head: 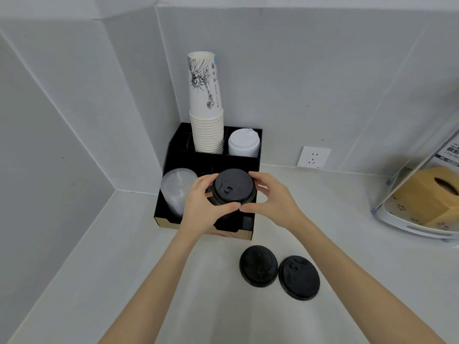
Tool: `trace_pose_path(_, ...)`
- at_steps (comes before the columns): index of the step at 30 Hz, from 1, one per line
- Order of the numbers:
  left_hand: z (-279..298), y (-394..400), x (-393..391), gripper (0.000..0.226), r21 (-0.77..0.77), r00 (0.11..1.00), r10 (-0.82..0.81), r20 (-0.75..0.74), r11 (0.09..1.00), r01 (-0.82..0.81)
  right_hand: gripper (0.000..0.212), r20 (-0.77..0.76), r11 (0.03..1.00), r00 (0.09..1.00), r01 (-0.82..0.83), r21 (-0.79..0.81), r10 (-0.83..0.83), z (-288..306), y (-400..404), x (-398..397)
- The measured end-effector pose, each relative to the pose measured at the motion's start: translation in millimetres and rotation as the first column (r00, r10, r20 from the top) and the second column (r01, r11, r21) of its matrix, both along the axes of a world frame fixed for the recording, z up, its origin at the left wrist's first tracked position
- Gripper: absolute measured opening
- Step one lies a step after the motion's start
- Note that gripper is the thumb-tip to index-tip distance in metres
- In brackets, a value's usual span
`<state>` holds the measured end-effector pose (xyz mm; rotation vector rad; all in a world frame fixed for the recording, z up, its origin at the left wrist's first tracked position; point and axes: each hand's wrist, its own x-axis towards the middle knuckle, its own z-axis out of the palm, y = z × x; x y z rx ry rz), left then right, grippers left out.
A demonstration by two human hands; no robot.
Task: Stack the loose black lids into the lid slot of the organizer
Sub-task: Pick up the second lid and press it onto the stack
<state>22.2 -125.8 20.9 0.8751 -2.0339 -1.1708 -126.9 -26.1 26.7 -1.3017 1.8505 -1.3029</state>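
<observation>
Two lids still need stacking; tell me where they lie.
The two loose black lids lie side by side on the counter, front of the organizer, below the right hand.

Arms: two bare forearms in view, no sleeves showing up to the frame edge.
Left hand [203, 202]: bare, no glove, no ring or band seen.
Right hand [270, 197]: bare, no glove, no ring seen.
Wrists: no watch, strap or bracelet on either.
Nails: short where they show; no polish that can be told.
Rest of body: out of view.
</observation>
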Motion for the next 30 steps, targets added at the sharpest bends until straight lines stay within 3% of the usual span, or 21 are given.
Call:
trace_pose_path(15,-30.3,-40.7,-15.4,0.077,0.122,0.991,0.023,0.132,0.992,-0.040,0.074,-0.023,0.996,1.000,0.017,0.090,-0.015,-32.1,-43.8,-6.5)
trace_pose_path(23,-38.3,-38.1,-20.6,0.078,0.087,0.988,0.035,0.151,0.995,-0.048,0.074,0.022,0.995,1.000,0.016,0.097,-0.018,-39.1,-42.1,-7.6)
trace_pose_path(30,-38.8,-34.3,-18.1,0.071,0.067,0.990,0.040,0.134,0.997,-0.049,0.077,-0.040,0.991,0.999,0.010,0.132,-0.005,-42.1,-45.3,-4.2)
